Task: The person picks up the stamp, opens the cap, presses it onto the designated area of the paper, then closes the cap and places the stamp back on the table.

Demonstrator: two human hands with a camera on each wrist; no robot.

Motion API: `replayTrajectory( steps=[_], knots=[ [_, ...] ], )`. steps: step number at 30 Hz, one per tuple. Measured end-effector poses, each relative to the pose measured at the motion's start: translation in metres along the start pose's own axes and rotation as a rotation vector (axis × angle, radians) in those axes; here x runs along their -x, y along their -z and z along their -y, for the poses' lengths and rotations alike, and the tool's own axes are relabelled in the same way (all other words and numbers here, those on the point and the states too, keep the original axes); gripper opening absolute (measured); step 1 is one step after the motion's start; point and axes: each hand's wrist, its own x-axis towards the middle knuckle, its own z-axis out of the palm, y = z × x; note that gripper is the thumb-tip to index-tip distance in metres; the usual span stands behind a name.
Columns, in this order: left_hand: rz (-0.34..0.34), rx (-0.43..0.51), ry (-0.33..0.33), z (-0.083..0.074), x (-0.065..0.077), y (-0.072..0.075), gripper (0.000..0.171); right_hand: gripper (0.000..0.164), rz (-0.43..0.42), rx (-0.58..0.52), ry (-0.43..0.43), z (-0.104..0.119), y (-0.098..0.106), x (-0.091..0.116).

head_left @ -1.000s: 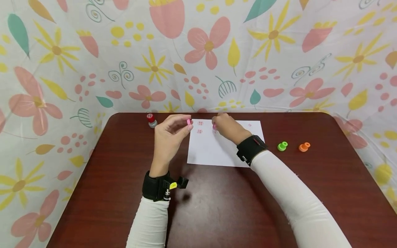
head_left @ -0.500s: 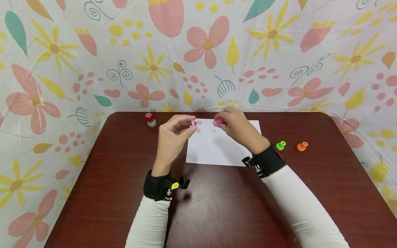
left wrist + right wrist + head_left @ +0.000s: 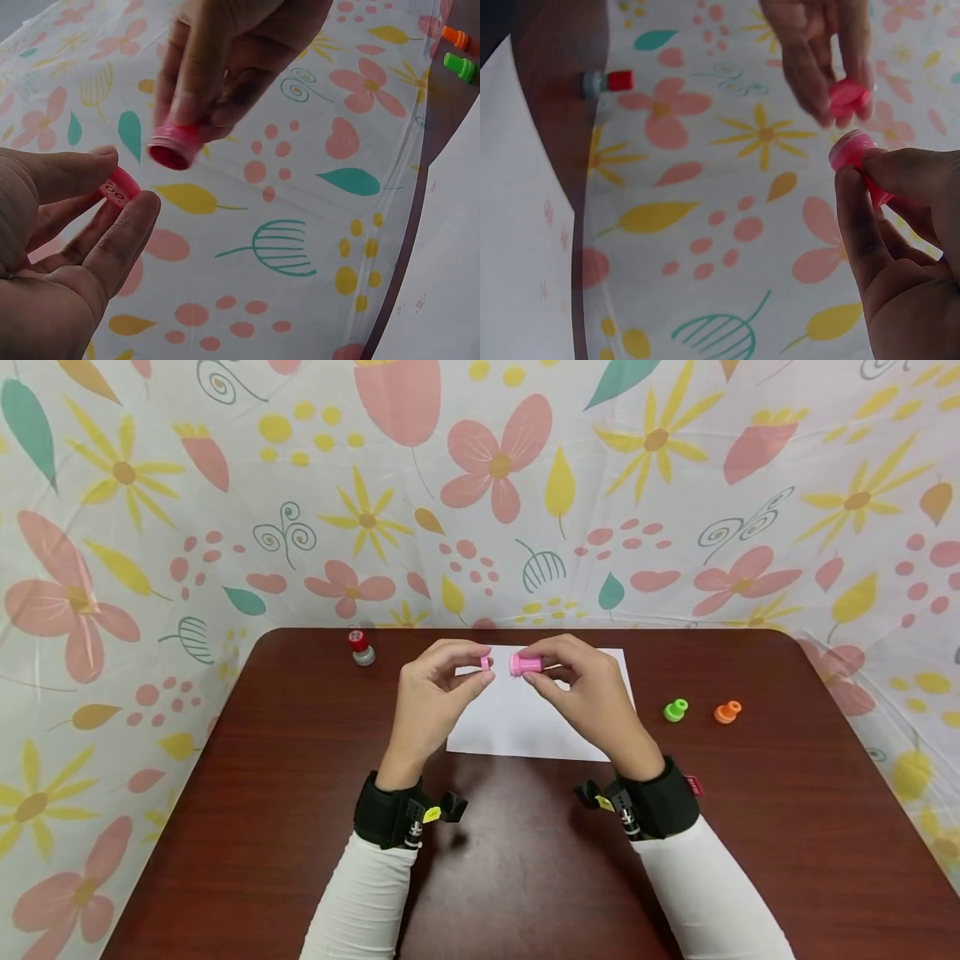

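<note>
- Stamp, the pink one, is up in the air, lying roughly sideways, wide end pointing at the left hand.
- Right hand has it pinched between thumb and fingers, pretty much by the handle end.
- Left hand's thumb and fingers are pinching a little pink cap; from the left wrist view you can see a small pattern on one side of it.
- Cap and stamp are near each other but not touching, there's a small gap.
- Both line up with the far part of the white paper in the head view. The paper's flat on the dark reddish-brown desk.
- Few faint red prints on the paper, too blurry to read.
- Green stamp and orange stamp sit side by side, apart, right of the paper.
- Red-and-grey stamp stands by the desk's far left corner.
- Flowery cloth hangs behind everything, and there's a black band on each wrist.
</note>
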Motion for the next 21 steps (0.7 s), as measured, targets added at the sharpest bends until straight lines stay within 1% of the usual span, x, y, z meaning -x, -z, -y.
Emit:
replayTrajectory(
  steps=[3,8,16,21],
  knots=[
    [0.019,0.008,-0.006,-0.002,0.001,-0.003,0.028,0.026,-0.02,-0.072,-0.002,0.005,-0.002,0.003],
    [0.039,0.011,-0.006,-0.005,0.002,-0.006,0.029,0.028,-0.036,-0.141,0.007,0.01,-0.005,0.006],
    [0.067,0.013,0.006,-0.006,0.002,-0.008,0.027,0.031,-0.046,-0.188,0.016,0.009,-0.01,0.009],
    [0.085,0.024,0.001,-0.005,0.003,-0.01,0.027,0.031,-0.044,-0.187,0.012,0.008,-0.011,0.011]
  ],
)
